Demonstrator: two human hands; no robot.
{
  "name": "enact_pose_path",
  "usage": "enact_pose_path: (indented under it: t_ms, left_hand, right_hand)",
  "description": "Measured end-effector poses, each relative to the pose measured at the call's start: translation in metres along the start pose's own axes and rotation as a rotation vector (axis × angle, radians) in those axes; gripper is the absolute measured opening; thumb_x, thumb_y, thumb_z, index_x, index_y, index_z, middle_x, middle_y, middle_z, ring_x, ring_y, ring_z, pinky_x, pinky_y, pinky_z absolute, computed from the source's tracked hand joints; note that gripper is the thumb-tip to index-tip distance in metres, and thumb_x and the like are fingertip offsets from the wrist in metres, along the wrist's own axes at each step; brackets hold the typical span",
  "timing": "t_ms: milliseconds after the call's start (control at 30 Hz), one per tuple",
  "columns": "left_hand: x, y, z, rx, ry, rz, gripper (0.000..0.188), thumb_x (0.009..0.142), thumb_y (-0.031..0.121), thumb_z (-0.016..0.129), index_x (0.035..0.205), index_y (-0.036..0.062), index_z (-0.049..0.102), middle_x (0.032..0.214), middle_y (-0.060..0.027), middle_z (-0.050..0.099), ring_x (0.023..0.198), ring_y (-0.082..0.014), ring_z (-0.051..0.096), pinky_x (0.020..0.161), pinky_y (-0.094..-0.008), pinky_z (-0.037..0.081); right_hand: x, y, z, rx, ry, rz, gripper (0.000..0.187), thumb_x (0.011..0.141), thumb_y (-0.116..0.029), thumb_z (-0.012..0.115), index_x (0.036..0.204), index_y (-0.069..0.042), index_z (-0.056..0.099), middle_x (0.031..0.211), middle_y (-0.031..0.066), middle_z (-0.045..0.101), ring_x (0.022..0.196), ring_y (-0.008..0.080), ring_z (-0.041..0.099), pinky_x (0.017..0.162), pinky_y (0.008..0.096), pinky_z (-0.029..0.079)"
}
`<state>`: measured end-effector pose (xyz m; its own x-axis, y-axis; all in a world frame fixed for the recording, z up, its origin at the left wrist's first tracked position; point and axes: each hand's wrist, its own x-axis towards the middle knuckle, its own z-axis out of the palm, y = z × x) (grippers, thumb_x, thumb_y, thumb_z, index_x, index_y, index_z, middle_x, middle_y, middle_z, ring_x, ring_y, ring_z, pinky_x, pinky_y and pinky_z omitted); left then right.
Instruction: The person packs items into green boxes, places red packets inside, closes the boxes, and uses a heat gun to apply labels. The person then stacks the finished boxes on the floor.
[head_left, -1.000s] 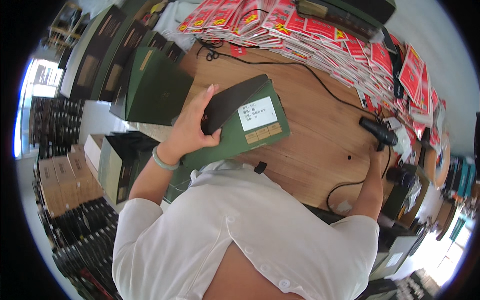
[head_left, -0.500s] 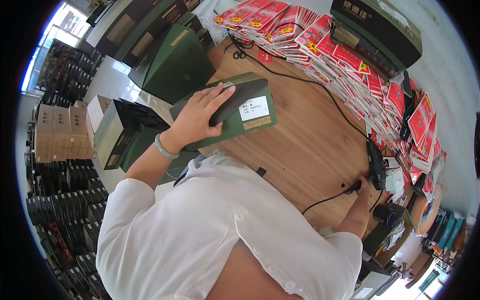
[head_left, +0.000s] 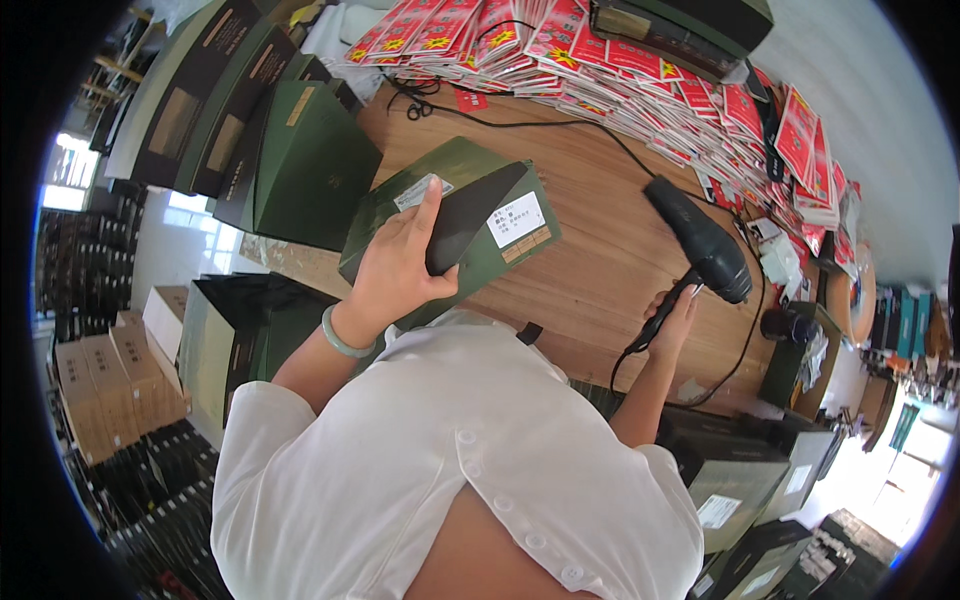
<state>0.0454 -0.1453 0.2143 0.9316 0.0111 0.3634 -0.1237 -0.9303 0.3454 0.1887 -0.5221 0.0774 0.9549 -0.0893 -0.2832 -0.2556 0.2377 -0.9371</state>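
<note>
We're seeing the left hand gripping the green box at the left of the desk; box is looking closed, white label already sitting on it; right hand is gripping the black hair dryer, box apart; what's left isn't showing.

Hairdryer (black) in right hand

The dark green rectangular cardboard box is over the left part of the brown wooden surface, the black pistol-shaped hair dryer to the box's right. Behind both, flat red-and-white packets heap up; a black cord runs before them.
</note>
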Motion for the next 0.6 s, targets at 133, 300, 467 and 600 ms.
enact_pose_path:
  t_ms: [133, 300, 467, 600]
  left_hand:
    - [-0.001, -0.011, 0.000, -0.032, 0.047, 0.040, 0.117, 0.061, 0.012, 0.077, 0.154, -0.0033, 0.008, 0.130, -0.0221, 0.060, 0.100, -0.0356, 0.063, 0.086, -0.0386, 0.053]
    - [-0.003, -0.017, 0.005, -0.104, 0.123, 0.078, 0.110, 0.061, 0.014, 0.078, 0.151, -0.0064, 0.019, 0.105, -0.0208, 0.061, 0.090, -0.0355, 0.061, 0.085, -0.0413, 0.051]
    - [-0.005, -0.018, 0.005, -0.124, 0.119, 0.059, 0.108, 0.062, 0.014, 0.078, 0.151, -0.0043, 0.020, 0.112, -0.0222, 0.059, 0.097, -0.0373, 0.060, 0.087, -0.0426, 0.050]
    - [-0.006, -0.019, 0.007, -0.101, 0.193, 0.083, 0.107, 0.062, 0.015, 0.079, 0.150, -0.0028, 0.023, 0.128, -0.0244, 0.053, 0.109, -0.0401, 0.058, 0.091, -0.0434, 0.050]
  right_hand:
    - [-0.079, -0.040, 0.022, -0.123, -0.160, -0.090, 0.045, 0.104, -0.046, 0.041, 0.122, -0.005, 0.048, 0.068, 0.0061, 0.054, 0.050, 0.0121, 0.050, 0.046, 0.0245, 0.041]
    - [-0.136, -0.071, 0.032, -0.419, -0.272, -0.267, 0.054, 0.099, -0.051, 0.049, 0.123, -0.002, 0.047, 0.071, 0.0049, 0.056, 0.055, 0.0106, 0.053, 0.049, 0.0235, 0.042]
    - [-0.159, -0.076, 0.050, -0.597, -0.304, -0.368, 0.059, 0.097, -0.050, 0.056, 0.125, 0.001, 0.047, 0.069, 0.0032, 0.055, 0.055, 0.0090, 0.052, 0.050, 0.0231, 0.041]
    - [-0.158, -0.086, 0.067, -0.792, -0.297, -0.493, 0.061, 0.097, -0.050, 0.056, 0.130, 0.001, 0.047, 0.068, 0.0027, 0.056, 0.053, 0.0089, 0.052, 0.049, 0.0225, 0.041]
